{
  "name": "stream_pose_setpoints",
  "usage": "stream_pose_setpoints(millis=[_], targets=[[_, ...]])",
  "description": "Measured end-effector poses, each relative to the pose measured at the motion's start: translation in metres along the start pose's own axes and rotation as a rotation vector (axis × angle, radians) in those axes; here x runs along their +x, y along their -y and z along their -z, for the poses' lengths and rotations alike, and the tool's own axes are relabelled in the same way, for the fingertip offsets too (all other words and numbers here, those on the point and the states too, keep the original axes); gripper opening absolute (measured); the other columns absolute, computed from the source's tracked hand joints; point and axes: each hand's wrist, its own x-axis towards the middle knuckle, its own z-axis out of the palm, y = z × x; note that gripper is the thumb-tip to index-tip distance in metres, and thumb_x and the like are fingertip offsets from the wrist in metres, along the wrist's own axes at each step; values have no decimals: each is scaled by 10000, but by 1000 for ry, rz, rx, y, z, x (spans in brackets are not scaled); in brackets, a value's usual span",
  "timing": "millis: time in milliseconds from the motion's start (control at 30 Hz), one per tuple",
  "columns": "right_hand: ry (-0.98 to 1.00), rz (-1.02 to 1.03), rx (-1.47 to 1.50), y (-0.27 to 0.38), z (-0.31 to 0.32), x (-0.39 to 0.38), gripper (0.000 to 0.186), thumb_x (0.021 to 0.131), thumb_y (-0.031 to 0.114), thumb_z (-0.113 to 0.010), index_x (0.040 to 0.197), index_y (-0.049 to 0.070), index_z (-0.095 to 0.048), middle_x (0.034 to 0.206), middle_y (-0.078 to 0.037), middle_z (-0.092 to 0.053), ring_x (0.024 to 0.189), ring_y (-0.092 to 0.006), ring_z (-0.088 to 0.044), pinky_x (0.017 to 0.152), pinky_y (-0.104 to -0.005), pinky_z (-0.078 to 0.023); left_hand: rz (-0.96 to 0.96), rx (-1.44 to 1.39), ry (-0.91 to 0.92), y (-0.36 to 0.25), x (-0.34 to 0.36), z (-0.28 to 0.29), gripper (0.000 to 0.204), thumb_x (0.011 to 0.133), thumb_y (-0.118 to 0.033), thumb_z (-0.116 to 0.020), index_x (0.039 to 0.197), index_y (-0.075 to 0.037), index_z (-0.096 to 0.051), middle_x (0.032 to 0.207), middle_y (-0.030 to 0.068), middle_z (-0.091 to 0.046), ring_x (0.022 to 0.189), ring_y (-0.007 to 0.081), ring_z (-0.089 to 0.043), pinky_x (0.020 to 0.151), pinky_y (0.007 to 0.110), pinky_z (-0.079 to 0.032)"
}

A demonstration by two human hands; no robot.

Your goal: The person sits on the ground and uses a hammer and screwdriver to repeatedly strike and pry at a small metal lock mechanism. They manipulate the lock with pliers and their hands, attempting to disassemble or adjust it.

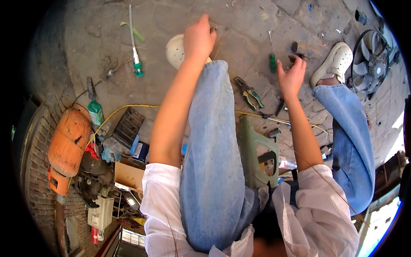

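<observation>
My left hand is low over the stone floor beside my left cream clog. Its fingers are bent closed around a small dark bit at the fingertips, too small to name. My right hand hovers with thumb and fingers apart; a dark patch by its fingertips is unclear. Nearest to it lies a screwdriver with a green handle, its thin shaft pointing away from me. A short, thick brown block lies just beyond that hand. Between my legs rest pliers with yellow-green handles, jaws toward the upper left.
A clear tube with a green end lies at far left. Nearer left are an orange cylinder, a green bottle and a grey crate. A yellow cable crosses the floor. A green plastic stool and a fan stand close.
</observation>
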Motion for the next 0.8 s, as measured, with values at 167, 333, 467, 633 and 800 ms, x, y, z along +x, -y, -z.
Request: stream_pose_setpoints(millis=[167,333,467,633,800], targets=[[-38,-237,-179,-46,16,-32,476,774,198,-794,1075,-38,-511,1037,-223,-547,949,-387,-562,815,-432,-466,87,-195,-17,-11,33,18,224,811,-92,-681,1026,-31,-697,910,92,-738,832,188,-705,751,314,-552],[200,-381,-6,-78,21,-39,395,755,204,-789,965,-26,-547,842,-155,-618,749,-301,-618,698,-389,-499,193,-458,-126,-14,78,26,164,772,-81,-691,928,-41,-721,865,96,-733,789,205,-694,730,324,-531],[261,-376,128,-88,28,-30,322,728,165,-771,883,-22,-559,739,-76,-630,625,-225,-608,617,-352,-502,364,-674,-218,-2,108,21,160,757,-65,-702,912,-38,-731,838,79,-727,795,184,-680,730,314,-521],[629,-1040,1282,-77,42,-23,210,876,167,-609,1010,30,-523,820,-66,-569,540,-123,-494,486,-255,-429,441,-758,-336,28,113,30,172,812,-9,-659,975,11,-710,890,71,-709,772,131,-642,691,265,-507],[674,-1262,2203,-40,45,-13,278,1029,297,-502,869,73,-461,605,8,-378,414,-52,-340,368,-197,-291,539,-871,-495,75,71,56,173,810,10,-658,980,9,-691,909,69,-696,782,137,-650,702,267,-515]])
